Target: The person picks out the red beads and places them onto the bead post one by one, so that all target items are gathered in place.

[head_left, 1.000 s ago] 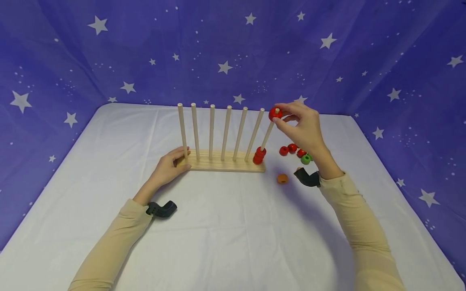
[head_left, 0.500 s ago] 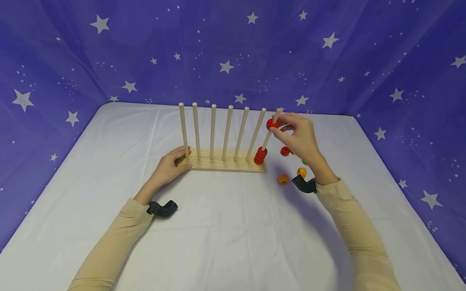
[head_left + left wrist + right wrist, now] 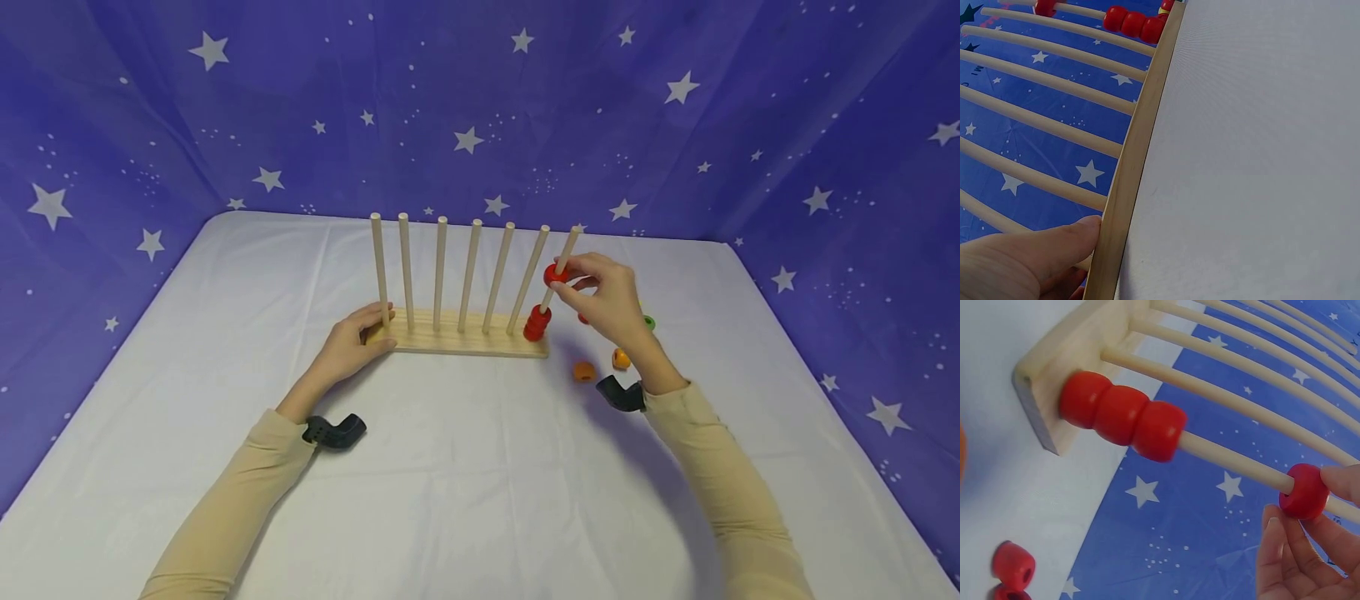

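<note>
A wooden peg stand (image 3: 457, 340) with a row of several upright pegs is on the table. My left hand (image 3: 347, 348) grips its left end, the thumb (image 3: 1079, 237) on the front edge and the fingers behind. With thumb and fingertips my right hand (image 3: 613, 302) pinches a red bead (image 3: 1305, 492) that is threaded on the rightmost peg, partway down. Below it, three red beads (image 3: 1124, 414) sit stacked at the foot of that peg, with a stretch of bare peg between. The other pegs carry no beads.
To the right of the stand lie an orange bead (image 3: 584, 372), a yellow-orange bead (image 3: 621, 358) and a green bead (image 3: 649, 322). Loose red beads (image 3: 1014, 565) lie near them, partly hidden by the right hand. Behind the white tablecloth (image 3: 450, 483) hangs a blue star-patterned cloth (image 3: 420, 108).
My right hand has slid the red bead from the top of the rightmost peg down to partway along it. The left hand has stayed on the stand's end.
</note>
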